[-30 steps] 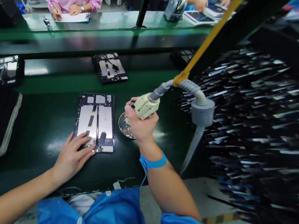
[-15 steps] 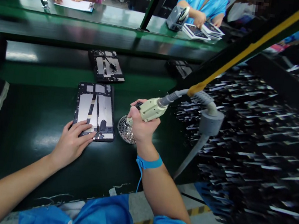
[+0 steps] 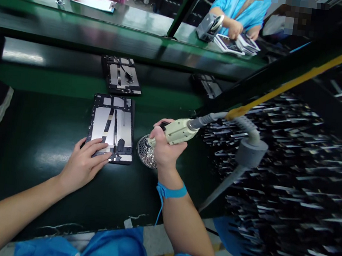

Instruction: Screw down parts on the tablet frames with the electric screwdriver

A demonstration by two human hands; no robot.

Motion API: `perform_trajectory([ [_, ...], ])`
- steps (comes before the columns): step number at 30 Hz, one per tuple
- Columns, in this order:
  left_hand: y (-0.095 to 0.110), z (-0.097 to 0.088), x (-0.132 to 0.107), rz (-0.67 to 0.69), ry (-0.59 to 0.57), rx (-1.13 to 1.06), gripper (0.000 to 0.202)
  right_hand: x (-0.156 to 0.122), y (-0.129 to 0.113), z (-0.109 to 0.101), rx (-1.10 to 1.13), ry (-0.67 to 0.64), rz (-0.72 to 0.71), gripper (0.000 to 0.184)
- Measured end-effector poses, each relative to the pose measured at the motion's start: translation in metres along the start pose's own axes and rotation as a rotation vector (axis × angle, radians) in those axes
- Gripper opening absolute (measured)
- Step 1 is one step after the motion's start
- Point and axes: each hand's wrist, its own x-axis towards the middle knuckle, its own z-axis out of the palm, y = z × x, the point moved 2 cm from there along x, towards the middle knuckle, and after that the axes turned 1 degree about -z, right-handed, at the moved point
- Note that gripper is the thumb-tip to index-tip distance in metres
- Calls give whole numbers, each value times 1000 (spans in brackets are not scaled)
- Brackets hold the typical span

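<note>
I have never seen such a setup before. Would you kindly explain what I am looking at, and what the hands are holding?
There is no robot here: these are a person's two bare hands, seen by a head-worn camera looking forward and down. On the dark green table lies an opened tablet, its inside facing up. The left hand rests its fingers on the tablet's near end. The right hand holds a pale tool with a grey cable, above a round metal dish of small shiny pieces. Another tablet lies farther back.
</note>
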Motion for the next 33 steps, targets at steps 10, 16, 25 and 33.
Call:
perform_trajectory([
  [10, 1, 13, 7, -30, 42, -33, 21, -5, -33, 12, 181, -50, 4, 17],
  [16, 1, 14, 8, -45, 39, -70, 22, -46, -39, 40, 275, -387, 90, 26],
  [25, 3, 14, 8, -59, 44, -97, 23, -55, -31, 46, 227, -391, 67, 25],
  [33, 4, 13, 8, -50, 28, -86, 23, -60, -33, 48, 174, -411, 97, 18],
])
